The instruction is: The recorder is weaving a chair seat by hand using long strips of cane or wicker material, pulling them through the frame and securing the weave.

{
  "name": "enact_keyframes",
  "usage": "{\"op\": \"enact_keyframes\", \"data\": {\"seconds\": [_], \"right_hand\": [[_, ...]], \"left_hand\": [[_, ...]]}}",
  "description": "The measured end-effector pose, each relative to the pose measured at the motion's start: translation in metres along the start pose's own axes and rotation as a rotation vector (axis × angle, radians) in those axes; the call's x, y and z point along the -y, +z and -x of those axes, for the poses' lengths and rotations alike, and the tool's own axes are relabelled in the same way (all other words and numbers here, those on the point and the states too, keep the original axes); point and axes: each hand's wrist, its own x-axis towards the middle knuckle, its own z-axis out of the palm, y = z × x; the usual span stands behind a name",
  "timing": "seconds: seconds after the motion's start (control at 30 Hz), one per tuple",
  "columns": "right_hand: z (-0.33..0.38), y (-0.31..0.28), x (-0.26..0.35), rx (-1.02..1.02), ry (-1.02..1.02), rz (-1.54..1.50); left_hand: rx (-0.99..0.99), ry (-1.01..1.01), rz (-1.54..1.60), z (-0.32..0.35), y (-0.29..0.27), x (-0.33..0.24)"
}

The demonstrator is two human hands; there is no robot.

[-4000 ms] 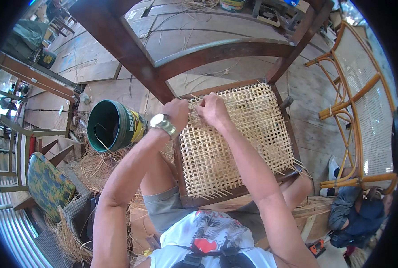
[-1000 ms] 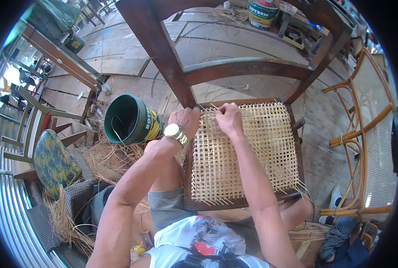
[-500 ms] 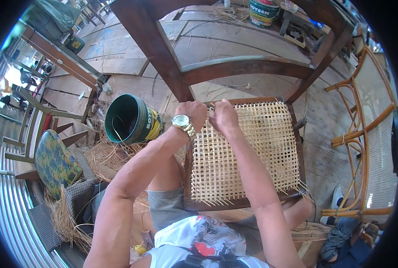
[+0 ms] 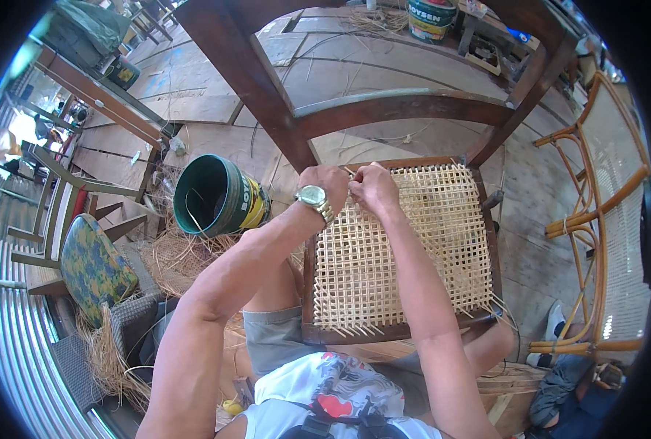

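Observation:
A dark wooden chair [image 4: 406, 110] stands in front of me, its seat filled with woven cane [image 4: 406, 256]. Loose strand ends stick out along the near edge and the near right corner. At the far left corner of the seat, my left hand [image 4: 325, 184] is closed over the weave by the frame, a gold watch [image 4: 312, 197] on its wrist. My right hand [image 4: 374, 188] is right beside it, fingers pinched down at the far edge of the cane. Whatever strand the fingertips hold is hidden.
A green bucket [image 4: 207, 196] stands left of the seat, near loose cane strips [image 4: 113, 351]. Further left are a camouflage-patterned cushion [image 4: 95, 263] and a wooden chair frame [image 4: 62, 186]. A rattan chair [image 4: 596, 212] stands at the right, with another person's shoe [image 4: 556, 320] beside it.
Both hands have shifted slightly to the right along the far edge of the seat. My left hand has turned a little, and the right fingers have moved in the pinch.

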Motion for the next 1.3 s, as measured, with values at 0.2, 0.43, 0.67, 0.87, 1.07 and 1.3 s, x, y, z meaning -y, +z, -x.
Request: {"op": "enact_keyframes", "data": {"seconds": [0.2, 0.43, 0.67, 0.87, 1.07, 1.3], "right_hand": [[0.012, 0.022, 0.007, -0.12, -0.025, 0.082], [0.021, 0.017, 0.018, -0.103, -0.007, 0.04], [0.02, 0.021, 0.016, -0.116, -0.068, 0.014], [0.026, 0.03, 0.017, -0.254, -0.201, 0.083], [0.026, 0.057, -0.009, -0.409, -0.311, 0.233], [0.04, 0.051, 0.002, -0.313, -0.272, 0.503]], "left_hand": [[0.092, -0.076, 0.158, 0.005, 0.012, 0.027], [0.023, -0.113, 0.297, 0.01, 0.037, 0.032], [0.057, -0.383, 0.591, 0.008, 0.056, 0.034], [-0.021, -0.523, 0.552, 0.018, 0.03, 0.017], [-0.142, -0.583, 0.6, 0.027, 0.039, 0.01], [-0.412, -0.494, 0.492, 0.061, 0.033, 0.03]]}}
